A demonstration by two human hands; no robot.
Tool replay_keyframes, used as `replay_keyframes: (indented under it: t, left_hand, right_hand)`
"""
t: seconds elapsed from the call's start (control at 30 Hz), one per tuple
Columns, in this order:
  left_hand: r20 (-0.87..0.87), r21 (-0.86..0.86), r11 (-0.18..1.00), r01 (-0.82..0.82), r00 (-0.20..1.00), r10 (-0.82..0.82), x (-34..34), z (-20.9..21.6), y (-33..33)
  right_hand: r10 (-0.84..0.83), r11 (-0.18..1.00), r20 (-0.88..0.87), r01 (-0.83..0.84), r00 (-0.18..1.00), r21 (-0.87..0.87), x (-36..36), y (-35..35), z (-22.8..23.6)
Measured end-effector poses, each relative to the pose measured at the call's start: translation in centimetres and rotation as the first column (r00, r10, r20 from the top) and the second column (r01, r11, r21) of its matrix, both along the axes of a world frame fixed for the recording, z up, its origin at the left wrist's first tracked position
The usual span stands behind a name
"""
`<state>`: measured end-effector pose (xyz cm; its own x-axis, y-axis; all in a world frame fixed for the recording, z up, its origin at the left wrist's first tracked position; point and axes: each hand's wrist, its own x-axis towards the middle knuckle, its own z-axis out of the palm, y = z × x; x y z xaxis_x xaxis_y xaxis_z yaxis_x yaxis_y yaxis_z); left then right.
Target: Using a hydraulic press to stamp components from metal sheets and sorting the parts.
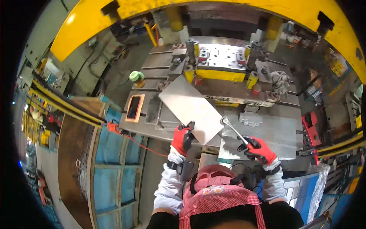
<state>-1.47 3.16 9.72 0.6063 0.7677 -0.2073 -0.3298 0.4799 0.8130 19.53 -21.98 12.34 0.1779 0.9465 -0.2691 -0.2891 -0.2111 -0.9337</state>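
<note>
A flat, pale metal sheet (192, 110) is tilted above the near left part of the press table. My left hand (182, 139), in a red and black glove, is closed on its near left edge. My right hand (260, 149), gloved alike, grips a metal rod with a round head (234, 131). That head is at the sheet's right corner; whether it touches cannot be made out. Under the rod and my right hand lies another flat metal sheet (280, 131). Beyond it sits a small pile of grey metal pieces (250, 119).
A die set (222, 59) with yellow blocks and springs stands at the back of the press table. On the left are a phone (134, 107) and a green-capped bottle (136, 77). A blue-panelled frame (110, 152) stands left of the table; a red control box (312, 128) is right.
</note>
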Motion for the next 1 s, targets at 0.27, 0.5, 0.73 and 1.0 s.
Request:
replay_keyframes:
  t: [0.27, 0.5, 0.73, 1.0]
  left_hand:
    - [-0.292, 0.467, 0.771, 0.433, 0.898, -0.328, 14.2, 0.6, 10.4]
    - [-0.532, 0.842, 0.034, 0.538, 0.84, -0.112, 18.3, -1.8, 16.4]
    - [0.259, -0.271, 0.582, 0.767, 0.64, -0.723, 13.7, 0.1, 8.8]
    - [0.3, -0.314, 0.808, 0.498, 0.86, -0.413, 14.8, 0.1, 7.0]
  right_hand:
    - [-0.327, 0.941, -0.13, 0.335, 0.936, 0.046, -1.9, 0.7, 2.3]
    - [-0.328, 0.942, -0.025, 0.329, 0.944, 0.068, 0.2, 4.2, 3.0]
    - [-0.359, 0.93, -0.012, 0.359, 0.933, 0.082, 0.3, 5.3, 3.6]
    - [-0.355, 0.93, -0.032, 0.357, 0.934, 0.084, 0.2, 5.5, 3.4]
